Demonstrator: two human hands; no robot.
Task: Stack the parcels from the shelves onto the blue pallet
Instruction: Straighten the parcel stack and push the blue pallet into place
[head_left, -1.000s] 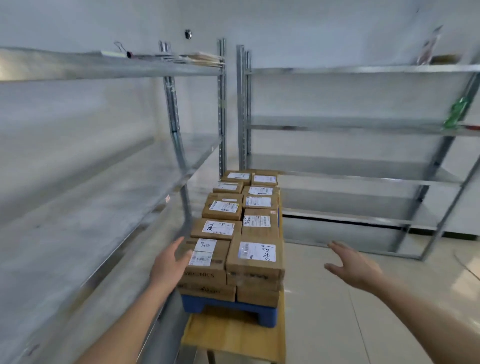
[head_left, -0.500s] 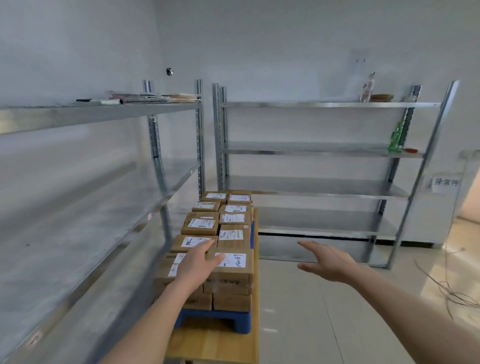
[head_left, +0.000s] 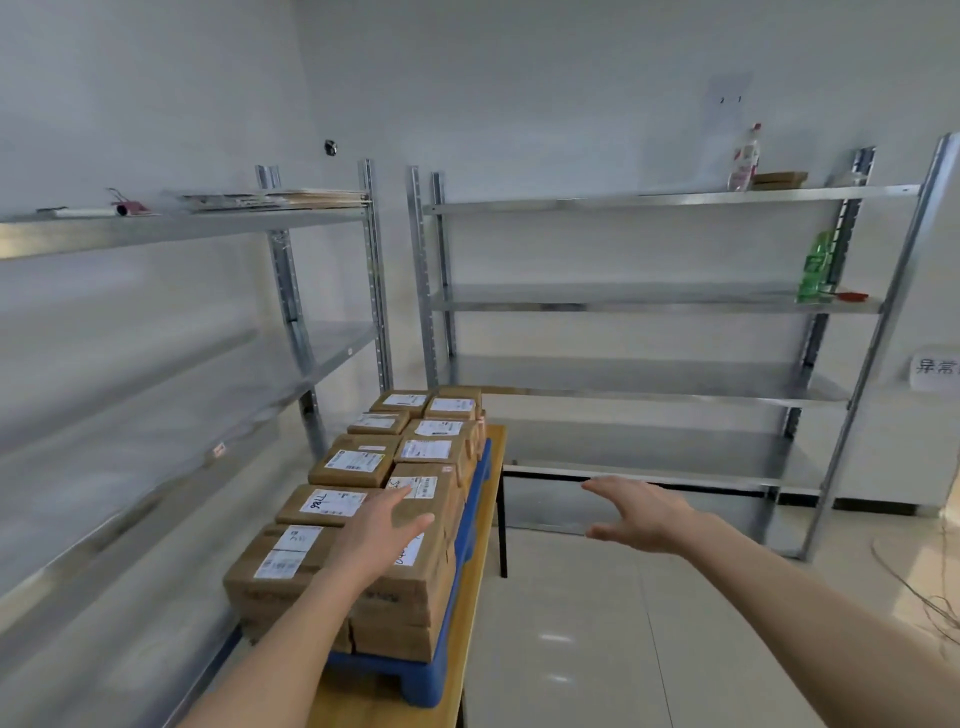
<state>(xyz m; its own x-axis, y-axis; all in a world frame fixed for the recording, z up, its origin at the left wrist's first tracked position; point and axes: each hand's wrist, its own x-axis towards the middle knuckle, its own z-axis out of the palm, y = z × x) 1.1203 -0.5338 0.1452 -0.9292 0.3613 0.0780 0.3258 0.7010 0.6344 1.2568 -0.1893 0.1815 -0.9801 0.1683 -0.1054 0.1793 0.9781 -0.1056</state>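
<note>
Both hands are flat and hold nothing: left hand (head_left: 382, 535) over the parcels (head_left: 358, 460) at 7 o'clock, right hand (head_left: 641, 514) at 5 o'clock. The blue pallet (head_left: 415, 675) looks full, shelves (head_left: 649, 299) bare of boxes. Next, probably check for leftovers.

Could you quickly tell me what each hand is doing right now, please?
Left hand: open, fingers straight, holding nothing, over the stacked parcels.
Right hand: open, fingers extended, holding nothing, in the air.

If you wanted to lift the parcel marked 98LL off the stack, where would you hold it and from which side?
Probably by its two short ends, coming from above. The 98LL parcel lies flat on top of its column on the blue pallet, but neighbouring parcels sit close against its sides, so fingers would need to wedge in at the edges. Both hands are free.
</note>
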